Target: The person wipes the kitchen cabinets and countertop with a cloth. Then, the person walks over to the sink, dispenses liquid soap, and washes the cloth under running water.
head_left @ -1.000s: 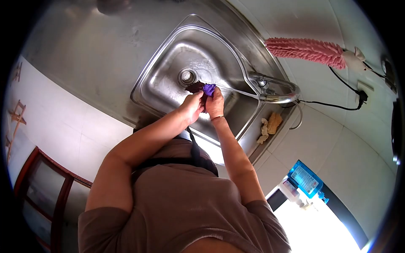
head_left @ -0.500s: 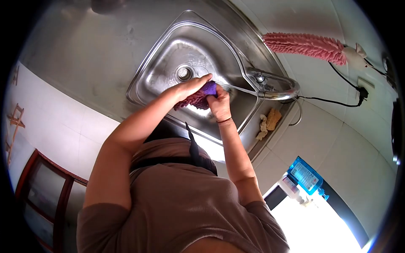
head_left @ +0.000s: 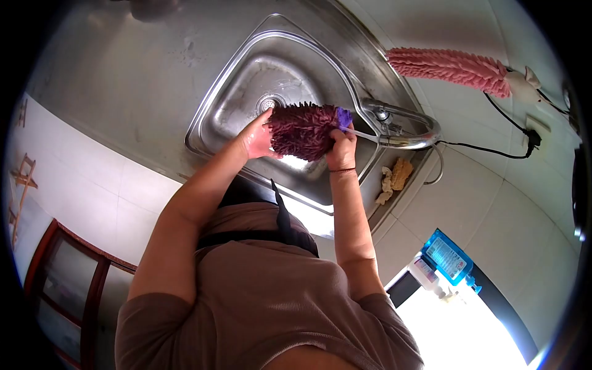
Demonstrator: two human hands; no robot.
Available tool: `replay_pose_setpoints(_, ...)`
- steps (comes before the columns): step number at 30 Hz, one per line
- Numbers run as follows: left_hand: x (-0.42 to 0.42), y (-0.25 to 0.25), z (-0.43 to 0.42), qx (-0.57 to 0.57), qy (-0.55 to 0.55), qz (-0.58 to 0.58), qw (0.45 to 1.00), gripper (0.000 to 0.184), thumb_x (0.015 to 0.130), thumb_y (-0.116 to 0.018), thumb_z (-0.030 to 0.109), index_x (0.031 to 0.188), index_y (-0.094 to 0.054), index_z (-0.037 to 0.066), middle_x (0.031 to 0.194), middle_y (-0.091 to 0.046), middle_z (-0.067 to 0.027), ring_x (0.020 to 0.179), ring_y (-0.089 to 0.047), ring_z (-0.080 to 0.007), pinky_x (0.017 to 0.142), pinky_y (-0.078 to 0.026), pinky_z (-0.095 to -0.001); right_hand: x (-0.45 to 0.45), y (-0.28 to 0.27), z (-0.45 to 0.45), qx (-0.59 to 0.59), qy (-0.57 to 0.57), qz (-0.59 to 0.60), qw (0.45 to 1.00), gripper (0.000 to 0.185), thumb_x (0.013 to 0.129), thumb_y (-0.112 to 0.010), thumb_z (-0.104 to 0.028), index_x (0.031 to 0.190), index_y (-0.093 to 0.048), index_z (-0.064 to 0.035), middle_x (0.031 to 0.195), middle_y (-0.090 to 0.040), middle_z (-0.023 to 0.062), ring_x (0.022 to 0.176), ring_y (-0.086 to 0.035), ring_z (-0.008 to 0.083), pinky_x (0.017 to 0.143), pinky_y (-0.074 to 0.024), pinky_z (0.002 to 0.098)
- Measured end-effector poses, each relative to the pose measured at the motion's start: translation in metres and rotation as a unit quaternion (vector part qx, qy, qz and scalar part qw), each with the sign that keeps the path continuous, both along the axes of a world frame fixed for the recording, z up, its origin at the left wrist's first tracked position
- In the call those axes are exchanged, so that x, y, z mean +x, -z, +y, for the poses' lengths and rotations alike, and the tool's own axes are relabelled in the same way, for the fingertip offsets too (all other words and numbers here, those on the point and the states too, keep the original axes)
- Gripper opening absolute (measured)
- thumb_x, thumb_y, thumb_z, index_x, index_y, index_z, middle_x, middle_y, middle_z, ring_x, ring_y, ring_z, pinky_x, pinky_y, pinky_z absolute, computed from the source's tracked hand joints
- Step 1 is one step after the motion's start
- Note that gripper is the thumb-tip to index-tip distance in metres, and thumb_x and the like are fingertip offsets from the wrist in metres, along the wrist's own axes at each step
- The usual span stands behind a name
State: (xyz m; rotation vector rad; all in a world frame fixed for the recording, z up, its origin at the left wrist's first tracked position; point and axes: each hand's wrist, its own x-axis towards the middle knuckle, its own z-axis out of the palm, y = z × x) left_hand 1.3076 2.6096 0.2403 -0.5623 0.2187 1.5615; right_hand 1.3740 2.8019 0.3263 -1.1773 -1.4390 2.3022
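Note:
A dark maroon chenille cloth (head_left: 302,131) with a purple end (head_left: 344,117) is spread out above the sink (head_left: 216,117). My right hand (head_left: 341,151) grips it near the purple end, thumb on top. At the cloth's other end, my left hand (head_left: 258,137) is open, its wet palm turned up and thumb apart. Its fingers are partly hidden at the cloth's edge. From the curved faucet (head_left: 407,139), a thin stream of water runs toward the purple end. The drain (head_left: 269,103) shows just beyond my left thumb.
A sponge (head_left: 402,172) and a pale crumpled scrap (head_left: 385,186) lie on the ledge right of the sink. Pink chenille (head_left: 447,69) hangs along the wall near a plugged-in black cord (head_left: 531,139). A blue pump bottle (head_left: 445,258) stands by a white bottle (head_left: 424,271).
The cloth was bunched between both hands and now lies spread out. My left hand has moved left and turned palm up; my right hand has shifted slightly right, toward the faucet.

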Motion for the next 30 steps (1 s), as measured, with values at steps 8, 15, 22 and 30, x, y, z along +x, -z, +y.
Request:
replay_pose_setpoints(8, 0.018, 0.040, 0.054, -0.021, -0.071, 0.021, 0.997, 0.036, 0.082, -0.056, 0.045, 0.081, -0.061, 0.010, 0.075, -0.065, -0.0070, 0.067, -0.060, -0.0207, 0.069, -0.051, -0.0362, 0.038, 0.009, -0.070, 0.461, -0.282, -0.007, 0.841, 0.022, 0.074, -0.053, -0.005, 0.095, -0.057, -0.0041, 0.092, -0.059, 0.0135, 0.077, -0.061, 0.0275, 0.070, -0.0500, 0.0364)
replay_pose_setpoints(15, 0.048, 0.026, 0.069, -0.236, -0.153, 0.014, 0.959, 0.024, 0.087, -0.049, 0.030, 0.077, -0.058, 0.010, 0.073, -0.061, -0.0044, 0.065, -0.058, -0.0181, 0.062, -0.049, -0.0341, -0.002, 0.034, -0.053, 0.538, -0.200, -0.236, 0.784, 0.035, 0.079, -0.059, -0.034, 0.077, -0.059, 0.0008, 0.068, -0.059, 0.0248, 0.066, -0.058, 0.0436, 0.060, -0.0469, 0.0467)
replay_pose_setpoints(22, 0.043, 0.051, 0.058, 0.132, -0.254, -0.063, 0.956, 0.025, 0.085, -0.053, 0.031, 0.079, -0.057, 0.008, 0.069, -0.057, -0.0044, 0.062, -0.056, -0.0178, 0.061, -0.049, -0.0320, -0.003, -0.008, -0.084, 0.554, -0.290, -0.045, 0.779, 0.029, 0.075, -0.067, -0.028, 0.076, -0.056, -0.0017, 0.068, -0.060, 0.0206, 0.064, -0.061, 0.0386, 0.058, -0.0483, 0.0417)
replay_pose_setpoints(30, 0.023, -0.010, 0.053, -0.272, -0.089, 0.025, 0.958, 0.029, 0.089, -0.051, 0.029, 0.096, -0.060, 0.003, 0.095, -0.065, -0.0090, 0.087, -0.062, -0.0228, 0.084, -0.049, -0.0403, 0.072, 0.087, 0.072, 0.399, -0.069, -0.234, 0.884, 0.025, 0.082, -0.060, -0.023, 0.082, -0.062, 0.0018, 0.074, -0.065, 0.0133, 0.064, -0.058, 0.0156, 0.063, -0.0474, 0.0352)
